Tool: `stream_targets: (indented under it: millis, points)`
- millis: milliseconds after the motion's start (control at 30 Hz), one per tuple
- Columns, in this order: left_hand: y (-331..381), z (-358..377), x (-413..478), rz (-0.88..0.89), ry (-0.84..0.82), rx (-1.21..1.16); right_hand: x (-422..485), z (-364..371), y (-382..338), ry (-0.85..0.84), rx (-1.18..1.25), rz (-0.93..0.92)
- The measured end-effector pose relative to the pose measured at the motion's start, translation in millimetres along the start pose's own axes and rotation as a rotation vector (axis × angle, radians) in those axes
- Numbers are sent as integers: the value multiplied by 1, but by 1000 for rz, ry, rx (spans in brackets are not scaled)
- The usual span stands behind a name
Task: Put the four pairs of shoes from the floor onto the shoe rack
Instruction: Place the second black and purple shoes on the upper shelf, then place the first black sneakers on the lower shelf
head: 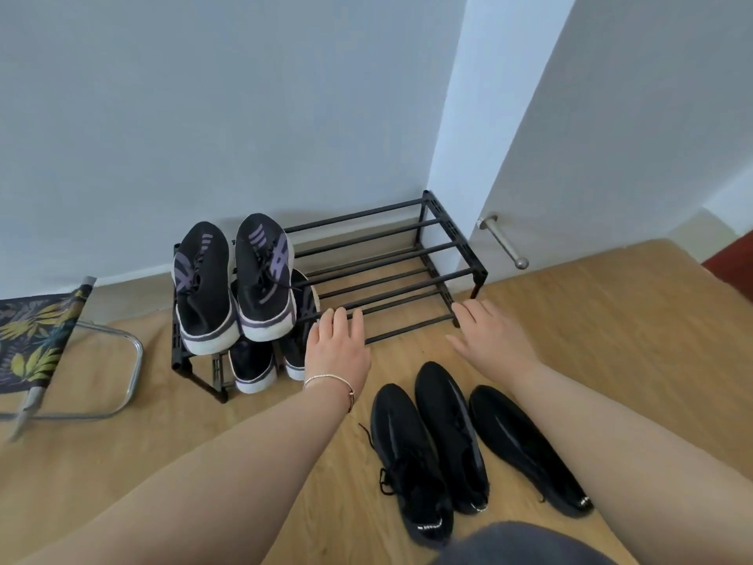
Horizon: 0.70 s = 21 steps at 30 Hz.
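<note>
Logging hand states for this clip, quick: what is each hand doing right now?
Left hand: open, holding nothing, fingers at the shoe rack's front bar.
Right hand: open, empty, hovering by the rack's right front corner.

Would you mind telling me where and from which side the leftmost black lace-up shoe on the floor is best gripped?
Take the leftmost black lace-up shoe at its heel collar, coming from above at the near end. It lies flat on its sole on the wooden floor, toe toward the black metal shoe rack, so its opening faces up. The left hand seems best placed; the neighbouring shoe crowds its other side.
</note>
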<state>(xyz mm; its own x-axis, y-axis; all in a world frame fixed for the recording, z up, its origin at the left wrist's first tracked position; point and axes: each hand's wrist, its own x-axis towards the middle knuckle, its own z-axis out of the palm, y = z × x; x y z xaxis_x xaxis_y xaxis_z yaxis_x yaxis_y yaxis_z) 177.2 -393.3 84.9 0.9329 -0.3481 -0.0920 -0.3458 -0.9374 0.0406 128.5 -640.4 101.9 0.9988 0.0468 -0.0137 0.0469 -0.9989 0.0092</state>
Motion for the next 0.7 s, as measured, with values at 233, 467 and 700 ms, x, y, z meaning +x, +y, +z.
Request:
stream_targets:
  millis: [233, 467, 700]
  points:
    - [15, 74, -46, 18, -215, -1, -85, 95, 15, -158, 55, 40]
    - [27, 121, -86, -136, -432, -99, -147, 147, 2, -331, 162, 262]
    - [46, 159, -117, -320, -665, -412, -155, 167, -5, -459, 361, 467]
